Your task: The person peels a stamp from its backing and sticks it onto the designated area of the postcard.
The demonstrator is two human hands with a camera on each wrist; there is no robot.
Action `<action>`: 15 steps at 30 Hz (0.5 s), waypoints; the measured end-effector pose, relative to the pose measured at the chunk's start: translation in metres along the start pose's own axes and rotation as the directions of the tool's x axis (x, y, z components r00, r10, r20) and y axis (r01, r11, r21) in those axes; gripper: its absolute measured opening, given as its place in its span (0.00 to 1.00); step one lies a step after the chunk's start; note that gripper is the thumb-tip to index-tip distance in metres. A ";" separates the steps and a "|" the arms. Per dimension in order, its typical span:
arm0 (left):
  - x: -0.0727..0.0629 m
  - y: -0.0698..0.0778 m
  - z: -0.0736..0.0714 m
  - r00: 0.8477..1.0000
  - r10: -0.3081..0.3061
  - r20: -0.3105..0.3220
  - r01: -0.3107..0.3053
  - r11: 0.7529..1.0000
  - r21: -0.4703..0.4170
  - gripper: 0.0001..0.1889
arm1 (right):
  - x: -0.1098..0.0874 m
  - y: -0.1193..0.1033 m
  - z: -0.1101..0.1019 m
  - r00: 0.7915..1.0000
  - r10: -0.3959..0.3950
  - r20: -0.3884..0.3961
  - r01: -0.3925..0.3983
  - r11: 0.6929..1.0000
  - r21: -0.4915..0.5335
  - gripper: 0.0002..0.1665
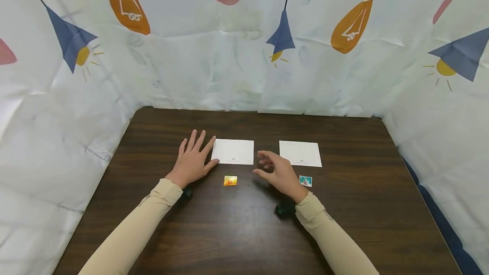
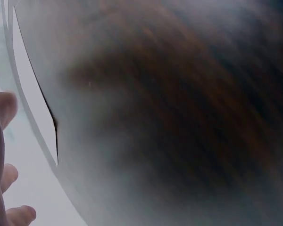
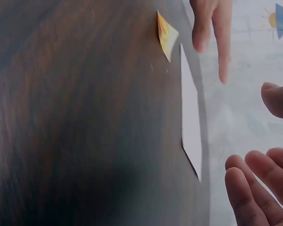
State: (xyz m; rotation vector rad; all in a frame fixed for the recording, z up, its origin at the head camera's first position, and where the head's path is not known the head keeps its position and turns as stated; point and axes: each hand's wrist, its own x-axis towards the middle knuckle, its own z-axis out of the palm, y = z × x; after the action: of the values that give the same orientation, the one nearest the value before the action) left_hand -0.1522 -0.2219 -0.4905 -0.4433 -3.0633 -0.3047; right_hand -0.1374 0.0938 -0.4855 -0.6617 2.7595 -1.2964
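Head view: two white cards lie flat on a dark wood-grain tabletop [image 1: 229,241], side by side with a gap between them. Each bears a small printed mark near its lower edge. Left hand [image 1: 192,162]: fingers straight and spread, grips nothing; index fingertip and thumb tip are at the left edge of the left card [image 1: 234,152]. Contact with the card: cannot tell. Right hand [image 1: 278,174]: fingers loosely bent, thumb parted from them, the gap between them unfilled. It sits just right of the left card, its knuckles near the lower left corner of the right card [image 1: 303,153].

Yellow-orange stamp-like slip [image 1: 230,180]: below the left card, apart from it, between the two hands. Blue stamp-like slip [image 1: 305,181]: below the right card, just to the right of the right hand near its wrist.

Right wrist view: yellow-orange slip near one end of a white card. Left wrist view: tabletop blurred, one white card seen at a steep slant. Backdrop: white fabric [image 1: 214,71] with printed lamps and bulbs.
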 end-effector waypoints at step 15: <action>0.019 0.009 0.010 0.994 0.029 0.105 -0.027 0.999 -0.028 0.43 | 0.009 -0.011 0.048 0.991 0.019 0.134 -0.039 0.989 0.143 0.30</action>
State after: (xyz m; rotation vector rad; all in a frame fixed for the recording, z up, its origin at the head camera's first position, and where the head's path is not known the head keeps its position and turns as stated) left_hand -0.1678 -0.2063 -0.4978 -0.5195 -3.1559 -0.3313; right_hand -0.1321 0.0497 -0.5075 -0.6681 2.5323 -1.3784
